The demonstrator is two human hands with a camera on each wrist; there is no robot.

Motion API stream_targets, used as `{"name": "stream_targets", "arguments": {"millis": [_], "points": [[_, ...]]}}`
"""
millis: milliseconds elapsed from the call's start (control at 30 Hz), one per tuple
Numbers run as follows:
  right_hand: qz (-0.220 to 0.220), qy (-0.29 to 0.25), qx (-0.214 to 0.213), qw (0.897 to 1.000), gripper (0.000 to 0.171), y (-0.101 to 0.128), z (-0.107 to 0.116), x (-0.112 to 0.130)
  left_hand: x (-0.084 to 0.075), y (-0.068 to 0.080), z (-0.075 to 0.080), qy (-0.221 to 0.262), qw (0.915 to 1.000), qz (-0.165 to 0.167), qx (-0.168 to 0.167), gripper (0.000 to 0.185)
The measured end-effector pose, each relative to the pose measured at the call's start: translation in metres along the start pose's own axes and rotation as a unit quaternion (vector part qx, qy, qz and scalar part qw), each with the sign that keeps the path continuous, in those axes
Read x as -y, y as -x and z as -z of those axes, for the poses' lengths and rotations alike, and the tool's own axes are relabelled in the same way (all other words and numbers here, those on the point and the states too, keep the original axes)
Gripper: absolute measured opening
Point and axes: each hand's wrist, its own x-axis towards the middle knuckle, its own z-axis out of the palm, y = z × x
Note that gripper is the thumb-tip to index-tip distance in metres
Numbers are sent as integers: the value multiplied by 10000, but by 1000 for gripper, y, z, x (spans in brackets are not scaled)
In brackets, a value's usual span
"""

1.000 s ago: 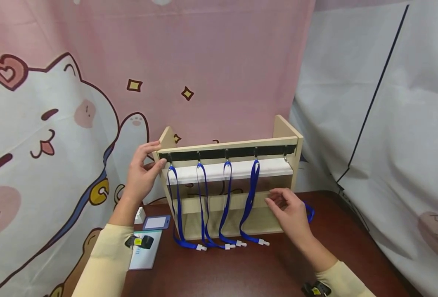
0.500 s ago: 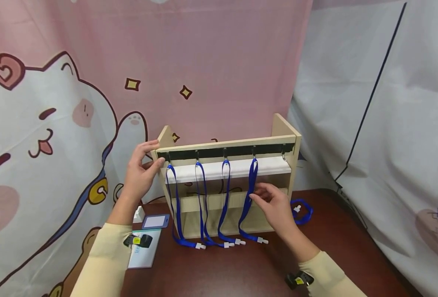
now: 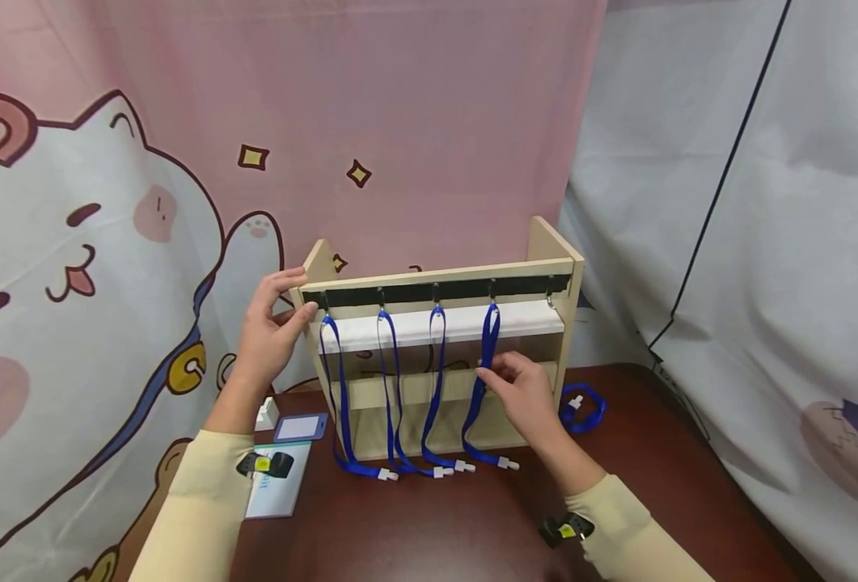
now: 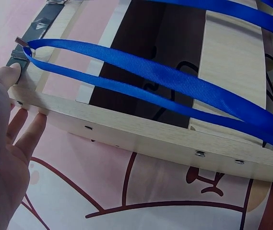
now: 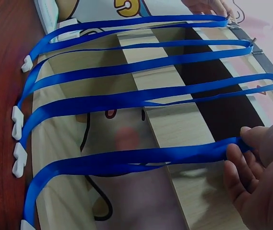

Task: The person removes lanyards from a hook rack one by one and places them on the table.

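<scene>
A wooden rack (image 3: 436, 275) stands on the dark table, with a black hook strip across its top. Several blue lanyards hang from the hooks, white clips resting on the table. My left hand (image 3: 283, 311) grips the rack's upper left corner, thumb on the front by the first hook and fingers along the side panel (image 4: 150, 139). My right hand (image 3: 497, 373) pinches the strap of the rightmost hung lanyard (image 3: 485, 335) at mid height. The right wrist view shows thumb and fingers (image 5: 244, 148) closed on that strap (image 5: 141, 158). The hook (image 3: 549, 301) at the far right is bare.
A loose blue lanyard (image 3: 585, 408) lies on the table (image 3: 436, 525) right of the rack. A badge holder (image 3: 299, 427), a card (image 3: 274, 495) and a small white piece (image 3: 267, 412) lie to the left. Printed curtains hang close behind and to the right.
My right hand moved left from the rack's lower right to the rightmost hung lanyard and took hold of its strap. The left hand stayed on the rack's corner.
</scene>
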Motion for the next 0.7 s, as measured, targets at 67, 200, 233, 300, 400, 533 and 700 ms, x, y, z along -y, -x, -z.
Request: {"name": "stream_targets", "arguments": {"millis": [67, 200, 233, 300, 400, 533, 700], "points": [[-48, -120, -19, 9999, 7, 1, 0, 0, 0, 0, 0, -6, 10000, 16, 18, 40], [-182, -317, -79, 9993, 9, 2, 0, 2, -1, 1, 0, 10, 10000, 21, 35, 40], [-223, -352, -100, 9991, 9, 2, -1, 3, -1, 1, 0, 3, 10000, 19, 36, 40], [-307, -422, -135, 9985, 9, 1, -1, 4, -2, 1, 0, -11, 10000, 12, 35, 41], [-379, -498, -169, 9979, 9, -1, 0, 7, -3, 1, 0, -39, 10000, 4, 28, 42], [-313, -453, -186, 9983, 8, -4, 4, 11, -3, 0, 0, -73, 10000, 8, 0, 43], [-66, -464, -140, 9988, 8, -5, 13, 20, -4, 0, 0, -25, 10000, 50, 10, 41]]}}
